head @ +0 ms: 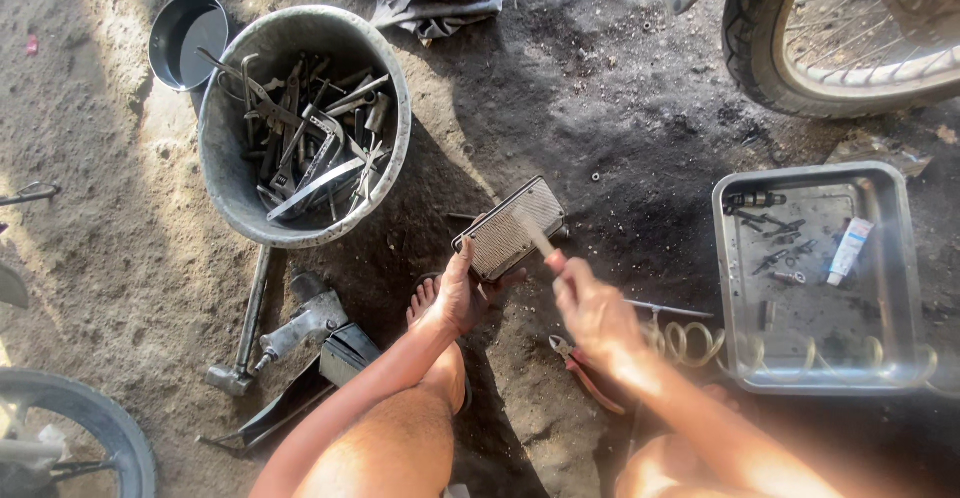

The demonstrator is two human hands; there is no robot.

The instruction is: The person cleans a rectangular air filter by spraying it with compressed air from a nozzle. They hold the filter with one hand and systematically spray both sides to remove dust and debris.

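Left hand (458, 293) clamped on ribbed grey rectangular part (509, 228), tilted up for cleaning; right hand (592, 310) closed round blurred brush (540, 238) at its face. Beyond: tool-filled tub (232, 193), metal tray (905, 258), pliers (580, 366) on dirt floor (600, 108).

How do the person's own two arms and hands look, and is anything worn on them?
Both forearms are bare, with no sleeves showing. The left hand and the right hand wear no gloves; no ring, watch or bracelet shows. The right hand looks blurred.
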